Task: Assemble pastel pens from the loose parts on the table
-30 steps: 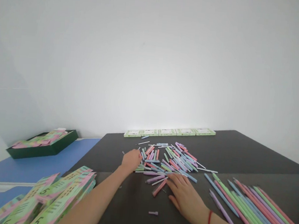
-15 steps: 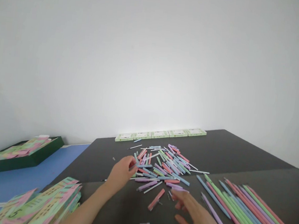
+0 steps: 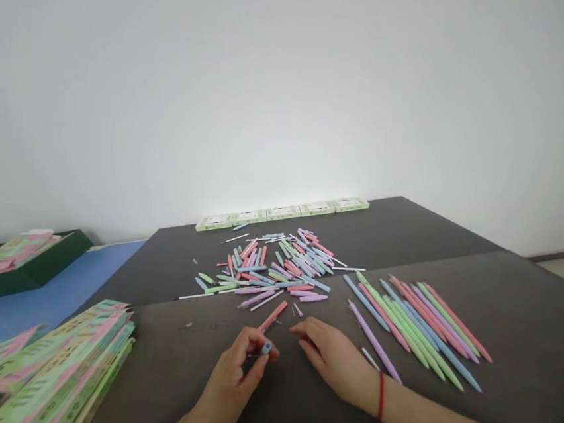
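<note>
Between the fingertips of my left hand [image 3: 241, 374] is a blue pen barrel [image 3: 267, 348], its hollow end towards me. My right hand [image 3: 330, 359] hovers low over the table just to the right, fingers bent and thumb apart, with nothing visible in it. Close to its fingertips lies a small purple pen piece [image 3: 298, 310]. A red pen barrel [image 3: 273, 316] rests just beyond my left hand, which partly hides its near end. Farther back is a loose pile of pastel pen parts [image 3: 281, 265], with white refills [image 3: 267, 301] among them.
Pastel pens [image 3: 415, 324] lie side by side on the right, with a purple pen [image 3: 374, 340] nearest my right forearm. Printed packets [image 3: 62, 363] are stacked front left. A dark green box [image 3: 52, 266] stands on a blue surface [image 3: 106, 274]. Flat boxes [image 3: 282, 213] line the back.
My left hand has come back from the pile with the blue barrel. My right hand has shifted towards it. The view has tilted, and the scene appears higher and farther left.
</note>
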Available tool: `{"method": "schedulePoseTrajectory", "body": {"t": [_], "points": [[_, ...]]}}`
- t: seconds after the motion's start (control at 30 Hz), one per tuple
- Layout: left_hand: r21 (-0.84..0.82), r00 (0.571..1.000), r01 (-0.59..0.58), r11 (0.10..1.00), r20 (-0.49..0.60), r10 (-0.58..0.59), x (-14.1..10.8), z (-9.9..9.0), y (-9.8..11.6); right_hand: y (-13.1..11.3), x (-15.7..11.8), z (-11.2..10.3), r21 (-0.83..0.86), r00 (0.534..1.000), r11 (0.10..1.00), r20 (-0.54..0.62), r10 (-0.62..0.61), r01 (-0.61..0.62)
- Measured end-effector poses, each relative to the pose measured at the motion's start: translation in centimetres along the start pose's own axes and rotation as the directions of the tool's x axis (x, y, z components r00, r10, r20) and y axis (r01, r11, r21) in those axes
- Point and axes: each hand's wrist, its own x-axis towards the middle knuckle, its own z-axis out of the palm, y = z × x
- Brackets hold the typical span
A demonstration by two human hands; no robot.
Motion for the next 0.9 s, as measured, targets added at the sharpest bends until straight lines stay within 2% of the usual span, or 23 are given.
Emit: {"method": "schedulePoseTrajectory", "body": {"t": [0.1, 0.17, 0.2, 0.27, 0.33, 0.4, 0.47, 0.6, 0.77, 0.83, 0.9], "points": [[-0.029, 0.998, -0.055, 0.998, 0.034, 0.056, -0.3, 0.2, -0.3, -0.5, 0.7, -1.5, -0.023, 0.997, 1.0, -0.073, -0.002, 0.0], [-0.024, 0.993, -0.105, 0.994, 0.06, 0.106, -0.4, 0.2, -0.4, -1.1, 0.3, -3.3, -0.138, 0.997, 0.99, -0.079, 0.021, -0.031], [-0.02, 0.989, -0.13, 0.991, 0.07, 0.131, -0.5, 0.2, -0.4, -1.4, -0.2, -4.1, -0.238, 0.995, 0.968, -0.067, 0.069, -0.084], [-0.01, 0.98, -0.176, 0.984, 0.088, 0.176, -0.6, 0.1, -0.5, -1.5, -2.0, -5.3, -0.466, 0.981, 0.866, -0.03, 0.19, -0.182], [0.007, 0.972, -0.213, 0.977, 0.104, 0.211, -0.8, 0.0, -0.5, -1.0, -4.1, -5.7, -0.658, 0.952, 0.709, -0.042, 0.302, -0.254], [0.045, 0.966, -0.237, 0.971, 0.121, 0.23, -1.0, 0.0, -0.5, -0.1, -5.9, -5.3, -0.763, 0.917, 0.576, -0.053, 0.395, -0.292], [0.079, 0.96, -0.26, 0.962, 0.13, 0.249, -1.2, 0.1, -0.4, 0.7, -7.0, -4.7, -0.805, 0.906, 0.517, -0.06, 0.419, -0.292], [0.085, 0.948, -0.299, 0.951, 0.144, 0.285, -1.5, 0.2, 0.0, 1.2, -7.1, -3.8, -0.84, 0.932, 0.487, -0.057, 0.358, -0.238], [0.089, 0.959, -0.253, 0.963, 0.157, 0.237, -1.4, 0.2, 0.0, 0.9, -6.4, -3.4, -0.869, 0.945, 0.465, -0.012, 0.327, -0.172], [0.077, 0.968, -0.215, 0.974, 0.146, 0.203, -1.2, 0.3, -0.1, 0.2, -5.6, -3.6, -0.848, 0.931, 0.496, 0.008, 0.364, -0.187], [0.047, 0.977, -0.181, 0.982, 0.118, 0.175, -0.9, 0.3, -0.1, -1.2, -4.4, -4.2, -0.778, 0.925, 0.589, 0.028, 0.38, -0.218]]}}
